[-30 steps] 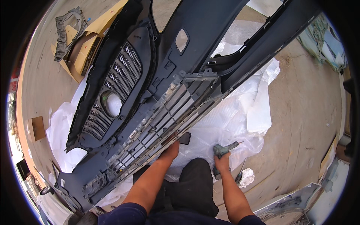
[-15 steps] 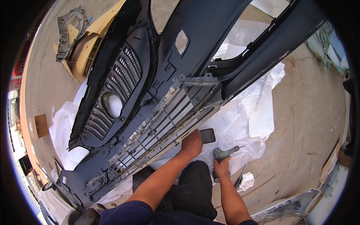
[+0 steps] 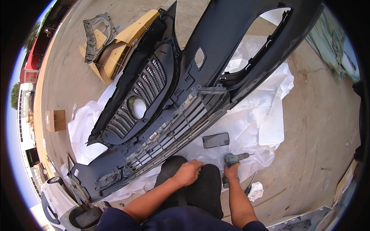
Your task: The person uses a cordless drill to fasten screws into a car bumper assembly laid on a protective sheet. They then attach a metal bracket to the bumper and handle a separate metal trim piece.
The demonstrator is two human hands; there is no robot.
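Our right hand (image 3: 232, 172) was wrapped around the handle of a green-grey drill (image 3: 233, 158), a grip that seemed to suit keeping its bit pointed away from our body. Our left hand (image 3: 189, 172) hung over the trousers (image 3: 210, 184), its fingers partly curled; we could not tell whether anything small was pinched there. Just beyond our knees, a dark phone (image 3: 216, 140) lay on bubble wrap (image 3: 254, 119), which we judged was spread to guard the black bumper (image 3: 216, 46) from the ground. That bumper slanted across in front of us, its slatted lower grille (image 3: 185, 119) nearest our knees. Right of the drill, a white wad (image 3: 256, 191) lay on the concrete. Farther off, an opened carton (image 3: 113, 61) bore lettering, and a pale label (image 3: 76, 172) on the bumper's near end was too small to read.
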